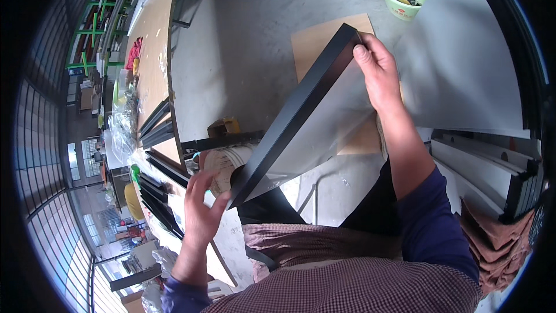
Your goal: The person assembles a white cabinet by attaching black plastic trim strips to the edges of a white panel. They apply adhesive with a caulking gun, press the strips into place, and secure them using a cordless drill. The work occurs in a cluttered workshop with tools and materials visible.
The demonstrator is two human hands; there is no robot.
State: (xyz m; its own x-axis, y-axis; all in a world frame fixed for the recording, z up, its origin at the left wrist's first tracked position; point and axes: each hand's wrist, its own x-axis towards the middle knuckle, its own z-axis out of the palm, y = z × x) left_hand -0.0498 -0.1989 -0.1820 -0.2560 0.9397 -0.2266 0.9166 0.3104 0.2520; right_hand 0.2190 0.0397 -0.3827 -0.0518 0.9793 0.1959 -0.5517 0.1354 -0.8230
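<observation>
A pale, see-through panel (315,145) with a thick black frame edge (301,104) is held tilted in front of my body. Its black edge slants from the upper right down toward my lap. My right hand (379,72) grips the upper corner, thumb on the inner side. At the lower end of the black edge, my left hand (202,211) has its fingers spread and its thumb close by; whether the thumb touches the edge I cannot tell. Under the panel, my dark trouser legs and a checked apron (353,281) show.
Left stands a wooden workbench (152,75) with black strips (156,124) and clear plastic wrap (123,122). A light green bucket (397,8) with dark scraps and a thin wooden board (310,46) are on the floor. Black-edged white panels (475,162) and brown cloth (498,249) are at right.
</observation>
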